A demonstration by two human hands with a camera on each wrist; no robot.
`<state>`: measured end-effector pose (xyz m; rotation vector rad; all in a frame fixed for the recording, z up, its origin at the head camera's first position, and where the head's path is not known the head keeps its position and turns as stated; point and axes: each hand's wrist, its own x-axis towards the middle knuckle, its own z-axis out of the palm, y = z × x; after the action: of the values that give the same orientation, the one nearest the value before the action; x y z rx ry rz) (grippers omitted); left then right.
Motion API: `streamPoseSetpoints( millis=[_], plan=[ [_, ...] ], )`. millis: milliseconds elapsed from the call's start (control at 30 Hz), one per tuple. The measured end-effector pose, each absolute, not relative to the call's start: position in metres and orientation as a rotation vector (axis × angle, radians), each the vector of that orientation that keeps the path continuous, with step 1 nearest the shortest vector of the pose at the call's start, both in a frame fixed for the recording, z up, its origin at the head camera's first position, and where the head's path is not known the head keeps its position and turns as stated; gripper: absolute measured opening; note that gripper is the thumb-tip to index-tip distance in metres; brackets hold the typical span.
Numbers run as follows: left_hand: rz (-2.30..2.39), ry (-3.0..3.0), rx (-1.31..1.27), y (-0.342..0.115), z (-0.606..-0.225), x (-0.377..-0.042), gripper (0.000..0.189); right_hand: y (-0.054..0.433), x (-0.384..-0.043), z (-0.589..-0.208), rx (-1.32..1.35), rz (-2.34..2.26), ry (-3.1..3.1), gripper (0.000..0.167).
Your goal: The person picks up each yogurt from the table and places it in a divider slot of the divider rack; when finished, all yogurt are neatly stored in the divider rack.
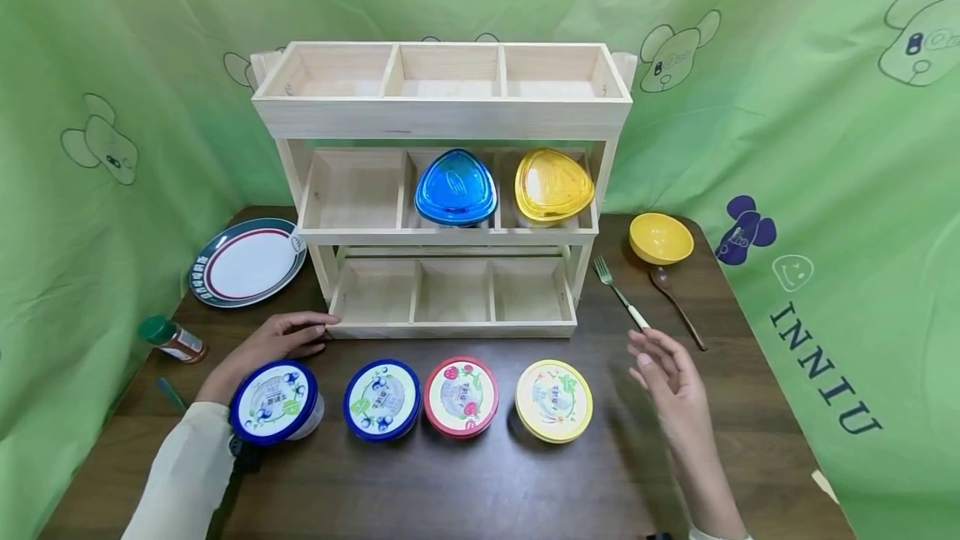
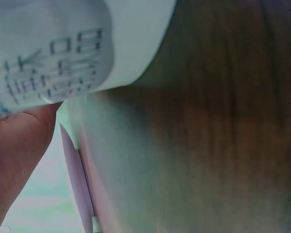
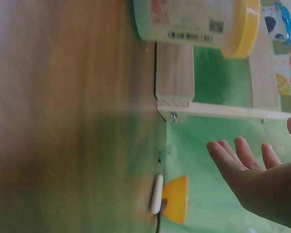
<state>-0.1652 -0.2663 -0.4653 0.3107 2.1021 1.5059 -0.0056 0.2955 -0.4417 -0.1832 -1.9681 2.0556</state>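
My left hand (image 1: 272, 344) reaches to the lower left corner of the wooden shelf rack (image 1: 450, 330), its fingertips at that corner; contact is hard to confirm. Beside its wrist stands a tub with a blue lid (image 1: 273, 401), which fills the upper left of the left wrist view. Farther right are a second blue-lidded tub (image 1: 382, 400), a red-lidded tub (image 1: 461, 397) and a yellow-lidded tub (image 1: 553, 401). My right hand (image 1: 675, 382) hovers over the right side, holding nothing, fingers loosely spread near the handle of a fork (image 1: 621, 293).
Blue (image 1: 456, 187) and yellow (image 1: 553, 185) triangular-lidded containers occupy the rack's middle tier. A plate (image 1: 249, 262) and a green-capped spice jar (image 1: 172, 339) are at left. At right are a yellow bowl (image 1: 661, 238) and a wooden spoon (image 1: 677, 307). Green cloth (image 1: 825, 148) surrounds the table.
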Motion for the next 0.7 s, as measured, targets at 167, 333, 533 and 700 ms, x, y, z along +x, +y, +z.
streamPoseSetpoints(
  millis=[167,333,533,700],
  plan=[
    [1.522,2.085,0.303,-0.268,-0.466,-0.165,0.043,0.282,0.000,-0.451,-0.195,2.055,-1.984,0.039],
    [1.520,2.087,0.283,-0.267,-0.465,-0.165,0.043,0.266,0.009,-0.459,-0.266,2.095,-2.038,0.041],
    [1.522,2.078,0.289,-0.267,-0.465,-0.165,0.044,0.250,0.017,-0.466,-0.278,2.136,-2.064,0.040],
    [1.530,2.087,0.289,-0.267,-0.467,-0.164,0.043,0.240,0.021,-0.467,-0.276,2.119,-2.109,0.039]
  ],
)
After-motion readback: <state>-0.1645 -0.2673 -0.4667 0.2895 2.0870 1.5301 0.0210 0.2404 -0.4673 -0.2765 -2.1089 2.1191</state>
